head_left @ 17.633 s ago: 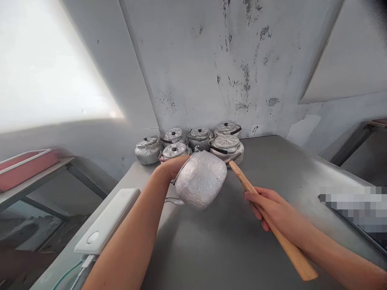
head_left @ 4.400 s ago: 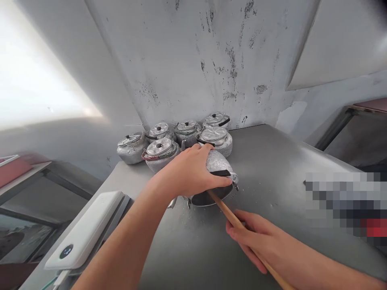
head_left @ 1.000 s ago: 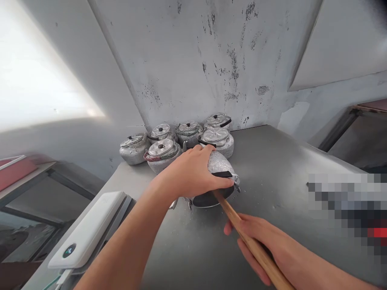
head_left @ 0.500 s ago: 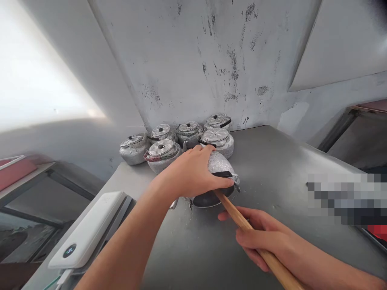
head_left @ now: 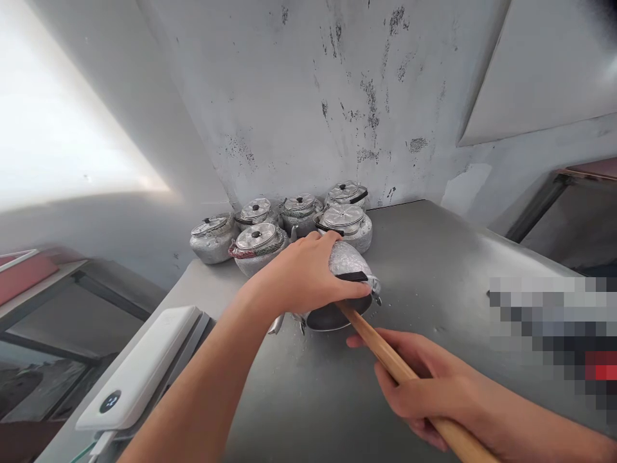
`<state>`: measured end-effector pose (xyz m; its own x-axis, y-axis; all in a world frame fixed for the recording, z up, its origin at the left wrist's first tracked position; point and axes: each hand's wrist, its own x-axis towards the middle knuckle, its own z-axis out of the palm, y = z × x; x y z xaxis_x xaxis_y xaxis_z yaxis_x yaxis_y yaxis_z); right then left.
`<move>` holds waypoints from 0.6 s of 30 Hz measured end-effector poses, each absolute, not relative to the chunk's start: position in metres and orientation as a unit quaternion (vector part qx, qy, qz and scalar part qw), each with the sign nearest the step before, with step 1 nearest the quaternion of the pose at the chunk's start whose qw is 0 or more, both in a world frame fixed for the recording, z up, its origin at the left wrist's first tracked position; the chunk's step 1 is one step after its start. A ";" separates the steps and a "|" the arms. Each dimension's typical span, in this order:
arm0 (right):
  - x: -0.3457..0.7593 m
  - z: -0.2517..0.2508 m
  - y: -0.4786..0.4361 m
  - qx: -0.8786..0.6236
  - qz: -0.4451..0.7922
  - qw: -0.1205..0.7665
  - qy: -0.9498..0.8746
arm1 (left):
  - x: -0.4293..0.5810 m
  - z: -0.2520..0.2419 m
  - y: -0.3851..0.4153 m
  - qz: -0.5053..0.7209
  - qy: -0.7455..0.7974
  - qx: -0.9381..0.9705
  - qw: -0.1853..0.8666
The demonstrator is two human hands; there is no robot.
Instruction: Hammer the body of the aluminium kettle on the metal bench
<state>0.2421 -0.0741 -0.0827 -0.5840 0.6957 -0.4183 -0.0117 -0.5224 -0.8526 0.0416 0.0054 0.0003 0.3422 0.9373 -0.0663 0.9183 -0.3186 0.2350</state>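
A silver kettle (head_left: 348,258) with a black handle lies tipped on the grey table, its open mouth turned toward me. My left hand (head_left: 308,270) grips it from above, the thumb lying along the black handle. My right hand (head_left: 419,382) is closed round a wooden stick (head_left: 385,350), whose far end reaches into the kettle's mouth and is hidden there. Just behind stands a lidded silver kettle (head_left: 348,222), and to the left is another with red wrapping on its handle (head_left: 255,241).
Several more lidded kettles (head_left: 212,239) stand along the stained wall at the back of the table (head_left: 299,411). A white power bank (head_left: 139,370) with a cable lies at the left edge. A blurred-out patch covers the right side.
My right hand has shifted slightly and its fingers have moved on the stick, which sits slightly differently. My left hand and the tipped kettle are nearly unchanged.
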 end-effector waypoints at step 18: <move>0.236 -0.086 -0.075 -0.494 0.709 0.147 -0.482 | 0.036 -0.002 0.010 0.052 0.572 0.810 0.121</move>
<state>0.2359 -0.0746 -0.0859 -0.4689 0.6845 -0.5582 0.2675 -0.4922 -0.8283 0.0361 0.0100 -0.0024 0.3401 0.9388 -0.0545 0.9139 -0.3164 0.2542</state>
